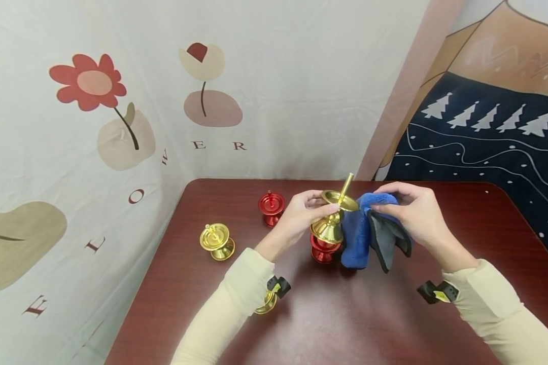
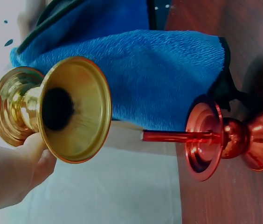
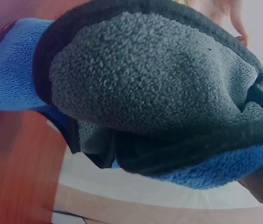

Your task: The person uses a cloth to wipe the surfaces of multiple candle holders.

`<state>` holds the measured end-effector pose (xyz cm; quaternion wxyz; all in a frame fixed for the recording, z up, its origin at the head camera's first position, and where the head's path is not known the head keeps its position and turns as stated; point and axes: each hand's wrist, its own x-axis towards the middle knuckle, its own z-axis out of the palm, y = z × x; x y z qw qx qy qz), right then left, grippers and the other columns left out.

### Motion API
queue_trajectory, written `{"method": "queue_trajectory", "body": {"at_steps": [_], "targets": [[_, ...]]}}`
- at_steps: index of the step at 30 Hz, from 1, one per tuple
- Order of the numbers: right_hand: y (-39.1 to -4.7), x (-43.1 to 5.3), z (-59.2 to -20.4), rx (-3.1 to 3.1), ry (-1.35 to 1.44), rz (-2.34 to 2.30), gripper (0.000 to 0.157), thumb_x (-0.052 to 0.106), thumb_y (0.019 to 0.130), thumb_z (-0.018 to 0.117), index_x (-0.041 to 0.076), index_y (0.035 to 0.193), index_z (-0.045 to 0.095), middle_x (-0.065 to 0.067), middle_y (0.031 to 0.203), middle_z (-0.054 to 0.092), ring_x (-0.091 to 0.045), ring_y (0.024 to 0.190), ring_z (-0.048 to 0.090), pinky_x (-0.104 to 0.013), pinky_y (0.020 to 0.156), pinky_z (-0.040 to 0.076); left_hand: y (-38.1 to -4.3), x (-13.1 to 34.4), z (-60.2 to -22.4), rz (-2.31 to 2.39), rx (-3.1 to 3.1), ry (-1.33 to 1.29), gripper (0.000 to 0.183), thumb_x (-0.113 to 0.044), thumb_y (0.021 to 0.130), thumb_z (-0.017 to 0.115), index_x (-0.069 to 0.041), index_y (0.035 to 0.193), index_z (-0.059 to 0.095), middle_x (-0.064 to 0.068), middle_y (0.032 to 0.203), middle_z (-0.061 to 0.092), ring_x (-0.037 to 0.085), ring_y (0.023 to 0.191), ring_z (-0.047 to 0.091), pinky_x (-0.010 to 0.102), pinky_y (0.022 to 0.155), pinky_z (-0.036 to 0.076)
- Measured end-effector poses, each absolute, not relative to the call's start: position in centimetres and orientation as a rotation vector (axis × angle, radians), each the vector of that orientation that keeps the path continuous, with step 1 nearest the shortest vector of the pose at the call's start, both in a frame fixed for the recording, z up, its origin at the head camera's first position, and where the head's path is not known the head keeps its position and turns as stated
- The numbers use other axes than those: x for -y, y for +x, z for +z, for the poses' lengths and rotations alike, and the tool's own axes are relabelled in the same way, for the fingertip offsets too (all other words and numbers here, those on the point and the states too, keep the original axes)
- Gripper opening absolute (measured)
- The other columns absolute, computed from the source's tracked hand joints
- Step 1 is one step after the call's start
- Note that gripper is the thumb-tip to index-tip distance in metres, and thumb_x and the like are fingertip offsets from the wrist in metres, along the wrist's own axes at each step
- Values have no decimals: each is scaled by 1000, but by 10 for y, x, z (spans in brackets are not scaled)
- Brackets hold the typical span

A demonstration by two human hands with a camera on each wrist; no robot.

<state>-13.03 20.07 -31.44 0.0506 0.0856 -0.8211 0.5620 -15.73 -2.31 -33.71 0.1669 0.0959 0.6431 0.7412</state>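
My left hand (image 1: 301, 215) grips a gold candle holder (image 1: 327, 230) by its middle, lifted off the table and tilted, its spike pointing up and right. The left wrist view looks into the hollow underside of this gold candle holder (image 2: 75, 109). From my right hand (image 1: 415, 213), which pinches it near the top, hangs a blue and grey cloth (image 1: 357, 243) with dark edging, close beside the raised holder. The cloth's grey side (image 3: 150, 70) fills much of the right wrist view. A red candle holder (image 1: 323, 252) stands on the table just below, partly hidden; its spike (image 2: 169, 136) shows in the left wrist view.
Another red candle holder (image 1: 271, 205) stands farther back on the dark red table (image 1: 370, 319). One gold candle holder (image 1: 217, 241) is at the left, and a further gold piece (image 1: 267, 304) lies partly behind my left wrist. Printed hangings (image 1: 292, 101) rise behind the table.
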Motion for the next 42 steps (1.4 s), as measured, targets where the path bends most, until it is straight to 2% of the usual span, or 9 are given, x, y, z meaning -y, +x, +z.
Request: {"method": "queue_trajectory", "body": {"at_steps": [7, 11, 18, 24, 27, 32, 35, 42], "targets": [[-124, -201, -315, 2489, 249, 1731, 27, 17, 80, 71, 1, 101, 64, -1, 91, 64, -18, 78, 59, -24, 68, 52, -162, 21, -334, 2272, -1649, 113, 26, 1, 87, 57, 11, 109, 50, 7, 86, 57, 11, 74, 58, 24, 71, 49], [-125, -194, -321, 2467, 262, 1741, 25, 14, 79, 72, 1, 99, 65, -1, 90, 64, -17, 77, 59, -24, 67, 52, -161, 13, -335, 2269, -1610, 78, 24, -1, 88, 57, 11, 107, 51, 7, 84, 58, 12, 74, 57, 23, 68, 49], [-125, -185, -333, 2376, 285, 1758, 25, 5, 77, 73, -5, 97, 62, -1, 85, 63, -14, 75, 57, -20, 66, 51, -158, 2, -339, 2225, -1615, 75, 28, -6, 89, 58, 12, 109, 52, 9, 88, 59, 13, 80, 59, 32, 82, 49], [-124, -186, -337, 2397, 213, 1685, 26, 8, 78, 73, -3, 98, 62, 0, 85, 62, -12, 74, 57, -18, 65, 50, -155, 5, -343, 2052, -1795, 196, 24, -8, 85, 63, 9, 101, 55, 8, 85, 60, 12, 75, 58, 27, 73, 51], [-124, -187, -337, 2395, 197, 1690, 26, 8, 78, 72, -4, 99, 62, 1, 86, 62, -11, 74, 57, -18, 65, 50, -152, 9, -342, 1926, -1893, 306, 30, -7, 82, 67, 7, 105, 56, 9, 93, 62, 15, 83, 59, 27, 74, 50], [-123, -188, -337, 2387, 166, 1714, 27, 9, 79, 71, -4, 100, 61, 2, 86, 61, -10, 73, 57, -18, 65, 51, -150, 12, -343, 1738, -1981, 463, 54, -3, 75, 73, 3, 123, 48, 10, 109, 58, 16, 99, 55, 27, 86, 46], [-122, -187, -337, 2368, 159, 1731, 27, 7, 78, 72, -5, 99, 61, 1, 86, 61, -10, 73, 57, -18, 65, 51, -150, 13, -343, 1680, -2027, 528, 63, -1, 73, 74, 3, 128, 44, 10, 112, 56, 15, 99, 54, 27, 89, 45], [-120, -184, -335, 2316, 161, 1763, 26, 6, 78, 71, -4, 100, 61, 2, 87, 61, -11, 74, 57, -19, 66, 51, -145, 12, -338, 1649, -2099, 515, 67, -7, 71, 77, 1, 129, 44, 6, 109, 56, 14, 96, 55, 23, 86, 46]]}}
